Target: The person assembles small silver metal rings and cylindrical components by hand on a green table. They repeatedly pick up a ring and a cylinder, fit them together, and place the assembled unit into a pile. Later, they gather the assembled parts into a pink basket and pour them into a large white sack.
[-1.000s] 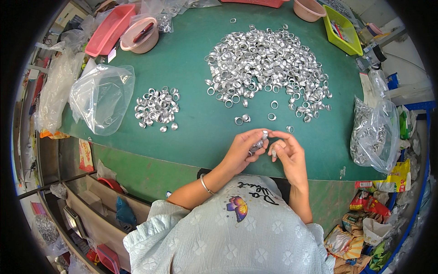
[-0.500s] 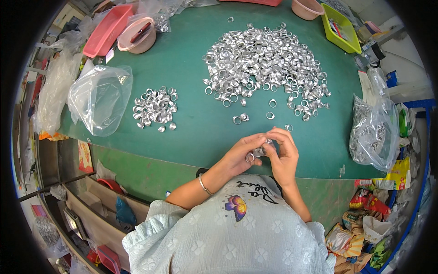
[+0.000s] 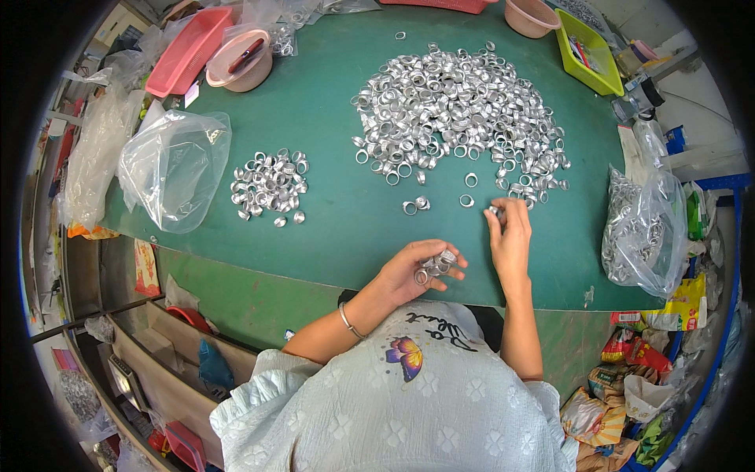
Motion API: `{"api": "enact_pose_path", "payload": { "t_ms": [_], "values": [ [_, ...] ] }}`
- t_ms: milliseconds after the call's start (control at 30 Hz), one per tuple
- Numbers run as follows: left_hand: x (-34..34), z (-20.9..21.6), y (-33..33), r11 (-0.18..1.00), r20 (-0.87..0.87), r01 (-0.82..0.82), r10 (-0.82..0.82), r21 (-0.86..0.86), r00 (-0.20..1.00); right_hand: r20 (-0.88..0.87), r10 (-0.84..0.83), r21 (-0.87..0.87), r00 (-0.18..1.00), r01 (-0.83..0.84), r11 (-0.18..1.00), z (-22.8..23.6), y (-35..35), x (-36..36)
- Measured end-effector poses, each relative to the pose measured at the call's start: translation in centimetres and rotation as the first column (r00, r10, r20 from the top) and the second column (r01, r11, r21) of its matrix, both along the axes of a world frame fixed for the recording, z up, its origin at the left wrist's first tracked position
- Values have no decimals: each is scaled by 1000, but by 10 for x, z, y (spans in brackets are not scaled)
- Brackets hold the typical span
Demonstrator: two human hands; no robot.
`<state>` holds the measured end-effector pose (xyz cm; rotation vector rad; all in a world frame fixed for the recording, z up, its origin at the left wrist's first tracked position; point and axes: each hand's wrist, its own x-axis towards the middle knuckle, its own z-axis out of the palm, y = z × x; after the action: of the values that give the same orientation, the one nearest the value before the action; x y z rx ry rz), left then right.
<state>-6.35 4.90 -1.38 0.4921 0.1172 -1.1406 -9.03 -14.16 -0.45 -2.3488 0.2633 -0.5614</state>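
Rings, silver-toned metal: shiny round bands, several with a broader, flat-looking face. We list one ring [image 3: 494,211] at the right hand [image 3: 513,224], clamped between thumb and forefinger just above the green tabletop [image 3: 338,236]; a handful of rings [image 3: 434,267] in the left hand [image 3: 407,271], its fingers curled about them, their tips slightly apart; a large heap [image 3: 464,110] beyond the hands; a small heap [image 3: 269,187] to the left; and a few loose rings [image 3: 467,201] between the large heap and the hands. Containers: a clear bag [image 3: 635,236] at right, holding silvery pieces; a pale pink bowl [image 3: 242,75] with a dark red, pen-like object across it; a lime-green basket [image 3: 590,55] holding small articles. Orientation: round, without a clear long axis; one in the left hand shows its opening upward to us; the pinched ring's facing we cannot tell.
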Motion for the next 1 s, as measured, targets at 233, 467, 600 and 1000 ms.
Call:
{"api": "enact_pose_path", "payload": {
  "t_ms": [233, 467, 600, 1000],
  "values": [
    [-3, 10, -2, 999, -6, -20, 20, 39, 1000, -217, 178, -78, 960, -199, 977, 1, 12, 26],
    [-3, 8, 5, 999, -44, -32, 33, 27, 998, 9, 99, -54, 995, -99, 994, 1, 6, 55],
    [-4, 14, 4, 997, -58, -68, 69, 18, 996, -108, 129, -121, 986, -142, 982, -10, 6, 58],
    [1, 13, 3, 980, -20, -148, 152, 130, 988, 130, 243, 991, 961, -134, -2, 17, 11, 14]
  ]
}}
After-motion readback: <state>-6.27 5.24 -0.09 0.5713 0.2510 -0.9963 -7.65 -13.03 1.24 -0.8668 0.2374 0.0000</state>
